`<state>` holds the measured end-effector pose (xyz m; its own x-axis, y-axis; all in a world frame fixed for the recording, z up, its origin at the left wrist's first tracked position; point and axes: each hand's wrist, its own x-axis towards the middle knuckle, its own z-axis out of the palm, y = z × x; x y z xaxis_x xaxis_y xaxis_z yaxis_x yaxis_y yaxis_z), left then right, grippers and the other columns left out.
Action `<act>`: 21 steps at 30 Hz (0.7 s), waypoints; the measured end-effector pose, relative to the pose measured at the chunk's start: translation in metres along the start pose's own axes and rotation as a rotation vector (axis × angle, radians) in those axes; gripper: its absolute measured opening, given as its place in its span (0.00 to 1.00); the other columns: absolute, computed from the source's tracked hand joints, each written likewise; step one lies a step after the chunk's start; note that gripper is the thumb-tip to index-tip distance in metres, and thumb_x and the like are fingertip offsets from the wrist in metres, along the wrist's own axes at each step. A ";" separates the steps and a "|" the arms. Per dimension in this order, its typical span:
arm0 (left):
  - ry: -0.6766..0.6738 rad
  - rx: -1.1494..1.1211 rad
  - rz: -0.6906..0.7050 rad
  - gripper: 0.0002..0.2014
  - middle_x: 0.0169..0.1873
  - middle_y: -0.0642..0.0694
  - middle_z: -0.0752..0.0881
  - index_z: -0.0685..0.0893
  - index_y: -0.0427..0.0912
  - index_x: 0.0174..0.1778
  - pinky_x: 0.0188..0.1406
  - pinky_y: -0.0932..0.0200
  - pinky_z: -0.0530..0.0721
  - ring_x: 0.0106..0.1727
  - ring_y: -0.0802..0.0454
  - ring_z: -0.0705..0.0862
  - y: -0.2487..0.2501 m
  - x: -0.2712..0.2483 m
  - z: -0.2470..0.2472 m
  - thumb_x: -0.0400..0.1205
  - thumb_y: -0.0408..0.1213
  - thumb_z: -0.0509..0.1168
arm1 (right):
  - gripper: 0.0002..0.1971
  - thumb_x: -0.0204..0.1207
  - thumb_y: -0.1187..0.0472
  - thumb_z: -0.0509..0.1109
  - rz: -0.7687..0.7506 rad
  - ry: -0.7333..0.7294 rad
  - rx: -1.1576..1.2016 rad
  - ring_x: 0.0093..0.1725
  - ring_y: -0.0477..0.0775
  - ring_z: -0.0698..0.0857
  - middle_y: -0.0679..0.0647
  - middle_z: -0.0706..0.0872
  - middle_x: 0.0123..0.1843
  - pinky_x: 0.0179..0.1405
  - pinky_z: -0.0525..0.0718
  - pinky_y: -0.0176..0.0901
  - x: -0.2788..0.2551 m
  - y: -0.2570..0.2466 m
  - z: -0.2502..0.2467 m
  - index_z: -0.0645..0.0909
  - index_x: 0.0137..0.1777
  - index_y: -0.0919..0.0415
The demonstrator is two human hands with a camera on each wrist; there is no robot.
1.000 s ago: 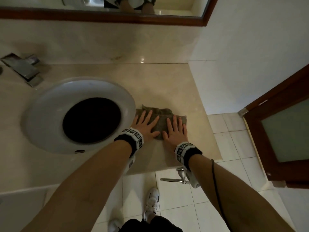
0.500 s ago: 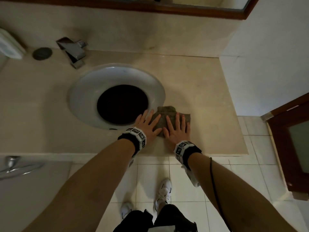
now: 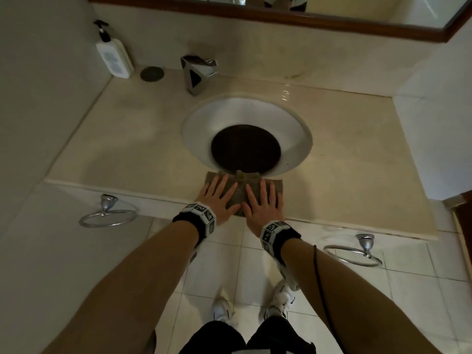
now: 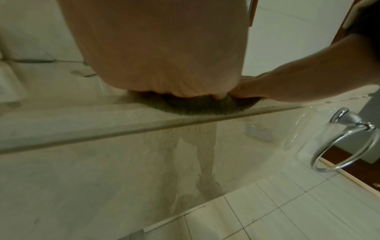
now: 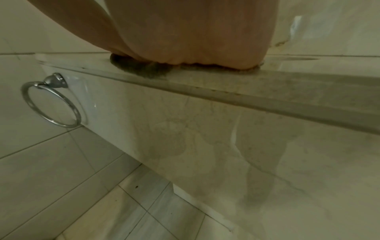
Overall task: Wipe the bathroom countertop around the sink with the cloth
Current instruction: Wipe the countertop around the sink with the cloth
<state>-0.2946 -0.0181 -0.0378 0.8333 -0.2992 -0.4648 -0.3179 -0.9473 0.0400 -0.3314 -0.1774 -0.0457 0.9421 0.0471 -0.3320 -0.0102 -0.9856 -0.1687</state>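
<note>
since a second ago both hands and the cloth [image 3: 236,194] have slid along the front strip of the desk [image 3: 122,149], from the right of the sink [image 3: 245,118] to just in front of it; the head view has swung too, bringing in the soap bottle [image 3: 115,57] and a dark round disc [image 3: 152,73] at the back left corner. the desk is pale beige stone, glossy, with a white oval sink holding a dark round middle, and a metal tap [image 3: 198,74] behind it. a wood-framed mirror [image 3: 281,17] runs above the back wall. two chrome towel rings hang on the front panel below the desk edge, one to the left [image 3: 108,215] and one to the right [image 3: 357,254]. the floor [image 3: 398,290] is pale tile. the grey-brown cloth lies flat between the sink's near rim and the front edge of the desk, its far edge touching the rim. the left hand [image 3: 218,199] and the right hand [image 3: 263,206] press down on it side by side, fingers straight and slightly spread, palms flat, gripping nothing. both wrist views show the heel of each palm on the cloth right at the desk edge.
</note>
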 end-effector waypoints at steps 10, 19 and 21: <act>-0.018 -0.068 -0.015 0.31 0.84 0.47 0.32 0.35 0.60 0.83 0.82 0.44 0.37 0.84 0.43 0.33 0.010 0.006 -0.004 0.85 0.63 0.36 | 0.27 0.85 0.41 0.38 0.040 0.005 0.064 0.85 0.59 0.36 0.52 0.35 0.86 0.82 0.34 0.59 -0.002 0.010 -0.004 0.39 0.84 0.39; 0.007 -0.025 0.070 0.31 0.84 0.47 0.32 0.36 0.59 0.83 0.82 0.43 0.36 0.84 0.42 0.33 0.093 0.045 -0.019 0.86 0.62 0.37 | 0.28 0.85 0.42 0.41 0.130 0.046 0.090 0.85 0.57 0.38 0.51 0.37 0.87 0.82 0.36 0.59 0.004 0.098 -0.015 0.41 0.84 0.38; 0.022 -0.018 0.082 0.31 0.84 0.47 0.32 0.36 0.59 0.83 0.82 0.43 0.37 0.84 0.42 0.33 0.117 0.055 -0.021 0.85 0.62 0.37 | 0.28 0.85 0.42 0.40 0.142 0.045 0.097 0.85 0.56 0.37 0.50 0.35 0.86 0.82 0.35 0.58 0.003 0.124 -0.020 0.40 0.83 0.38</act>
<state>-0.2768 -0.1478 -0.0400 0.8144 -0.3781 -0.4401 -0.3774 -0.9214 0.0931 -0.3237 -0.3028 -0.0490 0.9429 -0.1014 -0.3172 -0.1747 -0.9615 -0.2120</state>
